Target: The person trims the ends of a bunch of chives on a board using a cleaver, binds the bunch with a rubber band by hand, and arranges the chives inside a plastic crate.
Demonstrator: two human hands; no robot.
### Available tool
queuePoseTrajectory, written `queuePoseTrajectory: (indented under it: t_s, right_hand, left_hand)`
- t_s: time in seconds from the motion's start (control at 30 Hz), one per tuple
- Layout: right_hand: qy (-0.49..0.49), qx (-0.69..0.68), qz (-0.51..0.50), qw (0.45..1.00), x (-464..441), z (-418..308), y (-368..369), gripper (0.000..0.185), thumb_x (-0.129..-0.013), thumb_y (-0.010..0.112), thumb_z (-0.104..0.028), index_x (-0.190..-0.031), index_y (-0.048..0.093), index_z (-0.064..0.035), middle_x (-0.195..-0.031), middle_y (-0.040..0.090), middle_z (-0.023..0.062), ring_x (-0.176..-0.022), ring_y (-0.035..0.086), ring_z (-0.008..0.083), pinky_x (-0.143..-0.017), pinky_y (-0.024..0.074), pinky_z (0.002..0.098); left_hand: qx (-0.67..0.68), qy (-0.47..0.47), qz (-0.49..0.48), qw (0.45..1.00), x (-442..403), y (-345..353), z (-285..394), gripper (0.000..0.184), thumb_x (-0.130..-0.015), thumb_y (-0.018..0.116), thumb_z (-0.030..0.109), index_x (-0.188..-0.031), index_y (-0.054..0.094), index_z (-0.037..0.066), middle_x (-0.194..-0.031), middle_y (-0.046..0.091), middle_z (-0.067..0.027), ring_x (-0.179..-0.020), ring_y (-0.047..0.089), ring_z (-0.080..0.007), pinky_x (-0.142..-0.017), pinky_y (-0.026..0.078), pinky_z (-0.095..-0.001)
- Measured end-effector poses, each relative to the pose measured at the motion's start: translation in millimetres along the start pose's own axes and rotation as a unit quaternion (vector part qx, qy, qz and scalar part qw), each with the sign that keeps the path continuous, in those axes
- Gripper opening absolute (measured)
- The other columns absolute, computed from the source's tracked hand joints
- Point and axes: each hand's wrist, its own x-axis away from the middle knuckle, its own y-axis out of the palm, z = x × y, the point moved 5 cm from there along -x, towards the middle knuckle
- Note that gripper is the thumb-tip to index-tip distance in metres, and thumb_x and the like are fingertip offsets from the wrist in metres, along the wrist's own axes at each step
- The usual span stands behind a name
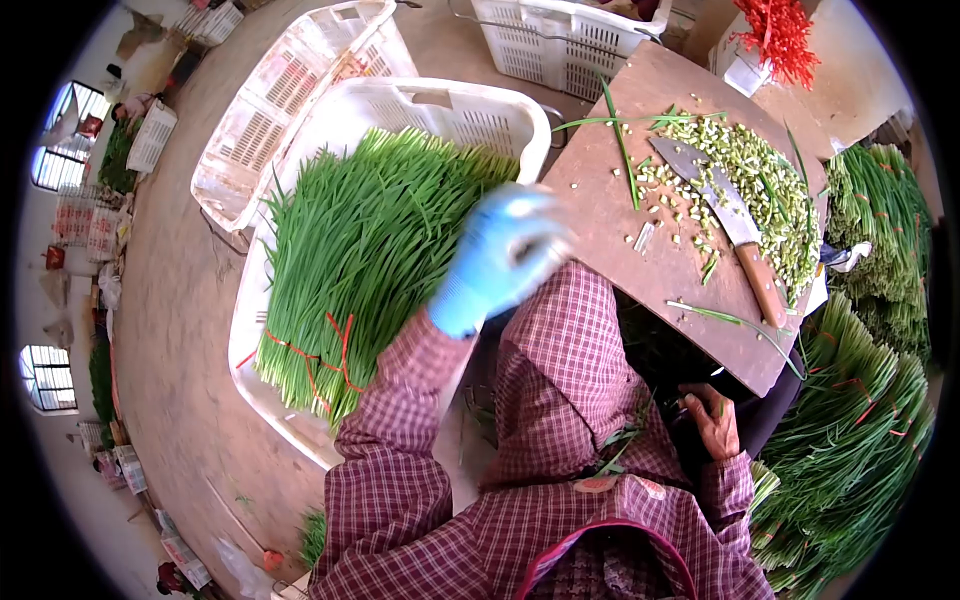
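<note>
My left hand [505, 255], in a blue glove, is smeared by motion between the green-stalk crate and the board; nothing can be made out in it. My bare right hand [712, 420] is low beside my knee under the board's edge, fingers curled at something dark I cannot make out. Long green stalks [370, 240], partly tied with red bands, fill a white crate [285, 425] on the left. On the brown board [610, 220] lie chopped pale-green pieces [745, 150] and a knife [725, 205] with its wooden handle toward me. Loose stalks lie around them.
An empty-looking dirty white crate [265, 130] leans behind the full one. Another white crate [560, 50] stands beyond the board, near a red bundle [778, 40]. More tied green bundles [850, 430] are piled at the right. Crates [153, 135] line the left wall.
</note>
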Motion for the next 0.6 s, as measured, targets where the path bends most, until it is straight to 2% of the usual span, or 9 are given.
queuePoseTrajectory:
  t_s: [0.03, 0.1, 0.17, 0.2, 0.27, 0.3, 0.33, 0.4, 0.6]
  right_hand:
    - [0.000, 0.000, -0.001, 1.000, 0, 3, 1, 0.027, -0.091, 0.057, -0.014, -0.109, 0.065, 0.0040, -0.081, 0.068, 0.0099, -0.074, 0.061, 0.0126, -0.070, 0.0488, 0.0273]
    - [-0.030, 0.003, -0.005, 1.000, -1, 8, 2, 0.027, -0.091, 0.057, -0.014, -0.109, 0.064, 0.0045, -0.081, 0.068, 0.0101, -0.076, 0.061, 0.0131, -0.071, 0.0490, 0.0276]
    - [-0.026, -0.004, -0.007, 1.000, -2, 10, 3, 0.027, -0.091, 0.057, -0.013, -0.109, 0.064, 0.0046, -0.081, 0.068, 0.0102, -0.076, 0.062, 0.0135, -0.071, 0.0491, 0.0276]
    - [-0.019, -0.010, -0.011, 1.000, -1, 11, 4, 0.027, -0.091, 0.057, -0.013, -0.109, 0.064, 0.0047, -0.081, 0.068, 0.0102, -0.076, 0.062, 0.0138, -0.071, 0.0493, 0.0276]
    - [-0.018, -0.014, -0.009, 1.000, -2, 12, 4, 0.027, -0.091, 0.057, -0.013, -0.109, 0.064, 0.0047, -0.081, 0.068, 0.0102, -0.076, 0.062, 0.0139, -0.071, 0.0494, 0.0275]
    - [-0.016, -0.017, -0.006, 1.000, -1, 12, 3, 0.026, -0.090, 0.057, -0.013, -0.109, 0.064, 0.0048, -0.081, 0.068, 0.0102, -0.076, 0.062, 0.0140, -0.071, 0.0495, 0.0275]
    - [-0.015, -0.018, -0.006, 1.000, -1, 14, 4, 0.026, -0.090, 0.057, -0.013, -0.109, 0.064, 0.0048, -0.081, 0.068, 0.0102, -0.076, 0.062, 0.0140, -0.071, 0.0495, 0.0275]
    - [-0.017, -0.018, -0.005, 1.000, -2, 16, 4, 0.026, -0.090, 0.057, -0.012, -0.109, 0.064, 0.0047, -0.081, 0.068, 0.0102, -0.076, 0.062, 0.0140, -0.072, 0.0498, 0.0276]
    - [-0.014, -0.003, -0.011, 1.000, -4, 15, 5, 0.026, -0.090, 0.057, -0.011, -0.110, 0.064, 0.0043, -0.082, 0.068, 0.0111, -0.076, 0.063, 0.0143, -0.072, 0.0502, 0.0282]
  left_hand:
    - [-0.019, -0.099, 0.035, 0.994, 6, -14, -35, 0.010, -0.083, 0.065, 0.007, -0.090, 0.072, 0.006, -0.107, 0.067, -0.0099, -0.106, 0.061, -0.0244, -0.092, 0.047, -0.0351]
    - [-0.070, -0.197, 0.103, 0.972, 30, -32, -106, 0.011, -0.083, 0.064, 0.007, -0.091, 0.071, 0.003, -0.094, 0.069, -0.0112, -0.090, 0.065, -0.0249, -0.083, 0.050, -0.0355]
    - [-0.270, -0.264, 0.058, 0.924, 56, -34, -151, 0.011, -0.080, 0.066, 0.014, -0.089, 0.073, 0.012, -0.098, 0.066, -0.0058, -0.103, 0.058, -0.0268, -0.090, 0.046, -0.0390]
    - [-0.270, -0.264, 0.057, 0.924, 68, -29, -163, 0.011, -0.080, 0.066, 0.014, -0.089, 0.073, 0.012, -0.098, 0.066, -0.0058, -0.103, 0.058, -0.0268, -0.090, 0.046, -0.0390]
    - [-0.382, -0.202, 0.024, 0.902, 84, -17, -174, 0.012, -0.079, 0.066, 0.021, -0.088, 0.073, 0.017, -0.108, 0.063, -0.0028, -0.116, 0.050, -0.0264, -0.098, 0.040, -0.0419]
    - [-0.387, -0.237, 0.004, 0.891, 89, -12, -178, 0.012, -0.079, 0.066, 0.024, -0.086, 0.073, 0.019, -0.118, 0.059, -0.0032, -0.125, 0.042, -0.0293, -0.104, 0.032, -0.0469]
    - [-0.387, -0.237, 0.002, 0.891, 93, -8, -178, 0.012, -0.079, 0.066, 0.024, -0.086, 0.073, 0.019, -0.118, 0.059, -0.0032, -0.125, 0.042, -0.0293, -0.104, 0.032, -0.0469]
    - [-0.428, -0.245, -0.038, 0.869, 99, -3, -177, 0.012, -0.080, 0.065, 0.024, -0.086, 0.073, 0.017, -0.126, 0.052, -0.0061, -0.132, 0.033, -0.0311, -0.111, 0.024, -0.0514]
    - [-0.419, -0.246, -0.038, 0.873, 105, -4, -168, 0.016, -0.081, 0.066, 0.027, -0.082, 0.073, 0.012, -0.128, 0.050, -0.0076, -0.133, 0.030, -0.0319, -0.111, 0.023, -0.0525]
